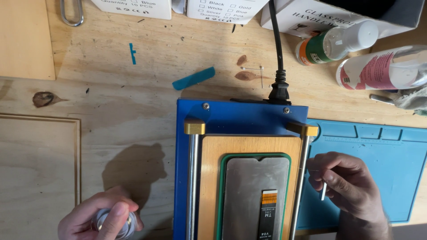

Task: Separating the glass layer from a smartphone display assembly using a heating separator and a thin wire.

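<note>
A pale wooden desk (133,102) seen from above, with a blue silicone work mat (382,155) at the right. In the middle sits a blue machine (240,118) with a wooden plate, two steel rails and brass end caps; a black power cord (276,49) plugs into its far edge. On the plate lies a phone screen panel (254,186), face down in a green frame, an orange and black flex cable showing on its back.

The left hand (100,218), at the bottom edge beside the machine, has its grip wrapped around a small clear spool (103,221) with a gold centre. The right hand (344,184) hovers over the mat just beside the right rail, fingers curled and pinching a thin white stick (324,191).

Farther back lie a blue plastic strip (194,78), white boxes (222,9) and two plastic bottles (356,53) on their sides.
</note>
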